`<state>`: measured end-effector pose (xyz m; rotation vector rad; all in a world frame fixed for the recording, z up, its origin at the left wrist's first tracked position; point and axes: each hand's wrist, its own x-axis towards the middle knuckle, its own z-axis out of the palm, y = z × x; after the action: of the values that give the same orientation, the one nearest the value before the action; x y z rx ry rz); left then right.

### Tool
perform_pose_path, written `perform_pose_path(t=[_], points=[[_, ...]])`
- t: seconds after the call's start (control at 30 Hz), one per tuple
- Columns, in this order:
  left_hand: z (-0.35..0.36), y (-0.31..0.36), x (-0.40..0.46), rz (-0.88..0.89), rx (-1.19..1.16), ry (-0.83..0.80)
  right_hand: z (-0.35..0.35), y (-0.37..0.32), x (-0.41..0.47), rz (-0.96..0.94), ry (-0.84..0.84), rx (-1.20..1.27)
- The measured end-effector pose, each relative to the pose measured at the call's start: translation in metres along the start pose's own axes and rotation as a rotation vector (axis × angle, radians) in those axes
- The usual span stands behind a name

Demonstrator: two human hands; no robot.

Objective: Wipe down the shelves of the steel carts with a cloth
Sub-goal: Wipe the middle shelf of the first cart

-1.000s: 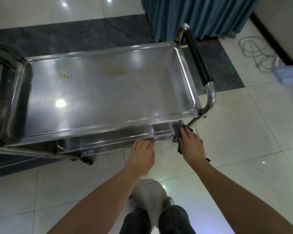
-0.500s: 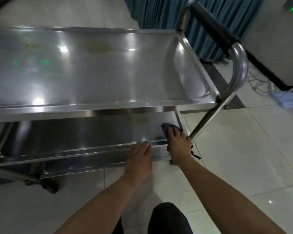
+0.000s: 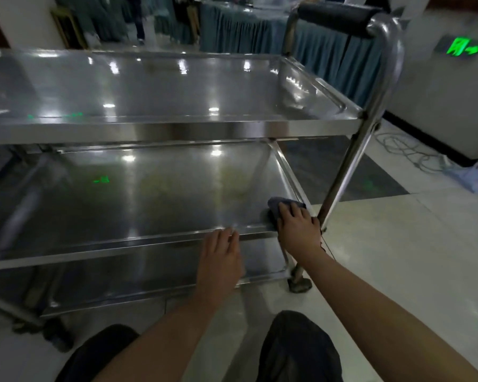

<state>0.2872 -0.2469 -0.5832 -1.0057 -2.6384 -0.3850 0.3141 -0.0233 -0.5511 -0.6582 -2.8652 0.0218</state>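
Our left hand (image 3: 221,260) lies flat and open on the front edge of the middle shelf (image 3: 138,199). Just right, our right hand (image 3: 297,230) presses the cloth (image 3: 276,204) flat into the corner. Next we should probably wipe toward the yellow stains (image 3: 232,180) beyond.

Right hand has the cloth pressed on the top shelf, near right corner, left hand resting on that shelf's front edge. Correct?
Not quite. The head view shows the right hand pressing the dark cloth on the middle shelf, not the top shelf. The rest holds: near right corner, left hand resting on that shelf's front edge.
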Motion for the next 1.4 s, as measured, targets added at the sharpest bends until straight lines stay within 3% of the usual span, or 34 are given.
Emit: perform_pose_path(t=[0.17, 0.4, 0.57, 0.77, 1.17, 1.4], points=[[0.018, -0.008, 0.002, 0.02, 0.001, 0.051, 0.006, 0.003, 0.027, 0.025, -0.08, 0.04], [0.052, -0.018, -0.005, 0.081, -0.027, 0.307, 0.023, 0.01, 0.1, 0.046, -0.112, 0.104], [0.054, -0.017, -0.004, 0.042, -0.001, 0.248, 0.033, 0.005, 0.158, 0.065, -0.135, 0.157], [0.061, -0.019, -0.004, 0.058, 0.0, 0.307, 0.041, -0.014, 0.191, -0.042, -0.161, 0.187], [0.042, -0.013, -0.007, 0.044, 0.06, 0.261, 0.019, 0.001, 0.041, -0.138, -0.139, 0.118], [0.03, -0.007, -0.01, 0.035, 0.082, 0.213, 0.007, -0.037, 0.019, -0.228, -0.18, 0.091]])
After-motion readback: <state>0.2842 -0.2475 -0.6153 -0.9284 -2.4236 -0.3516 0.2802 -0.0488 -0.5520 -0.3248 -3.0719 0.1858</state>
